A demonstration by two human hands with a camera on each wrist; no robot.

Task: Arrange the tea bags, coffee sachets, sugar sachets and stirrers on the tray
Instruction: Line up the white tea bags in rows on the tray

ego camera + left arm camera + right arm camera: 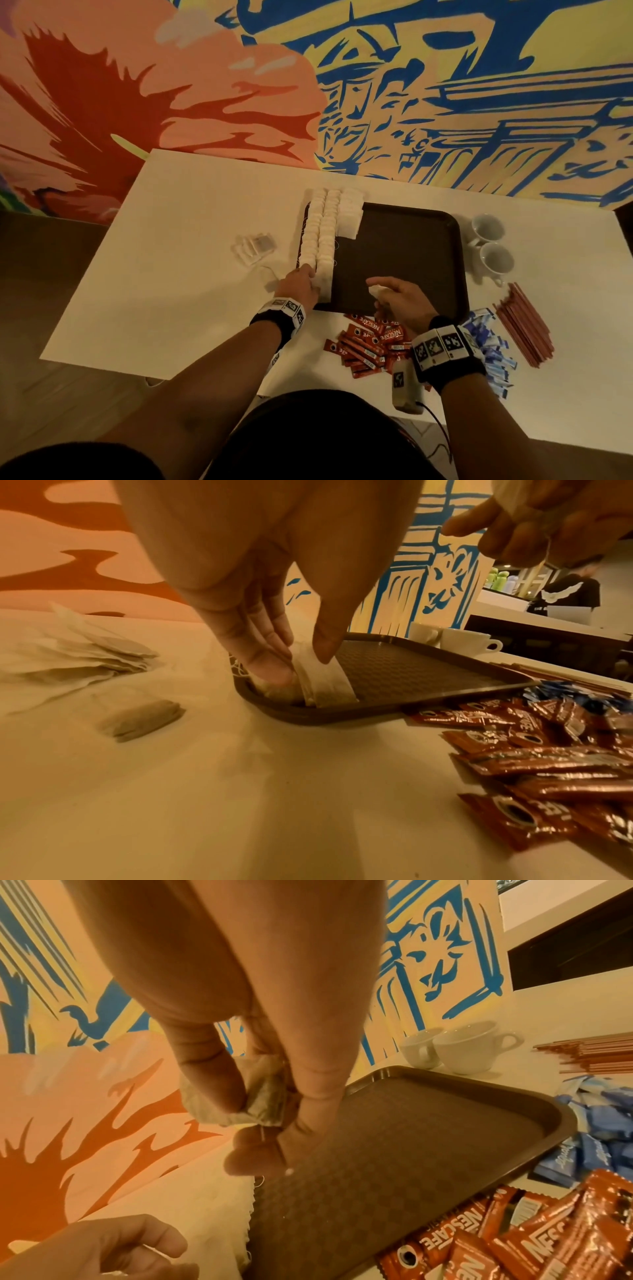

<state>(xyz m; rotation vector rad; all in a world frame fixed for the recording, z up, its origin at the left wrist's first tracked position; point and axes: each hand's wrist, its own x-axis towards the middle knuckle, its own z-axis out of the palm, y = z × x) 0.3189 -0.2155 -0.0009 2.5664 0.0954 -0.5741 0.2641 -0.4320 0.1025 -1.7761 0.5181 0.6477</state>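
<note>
We see a white table (pixel 178 260) pushed against a painted wall (pixel 445 75). The mural covers the wall edge to edge: on the left, a large peach and red flower shape; on the right, blue brushwork over pale yellow, like a drawn building. The floor (pixel 41 281) to the left of the table is dark brown wood. The light is warm and dim, with an orange cast. In the left wrist view, past the end of the mural, a white counter (pixel 507 615) over a dark base stands farther back, with a person in black (pixel 572 591) behind it.
</note>
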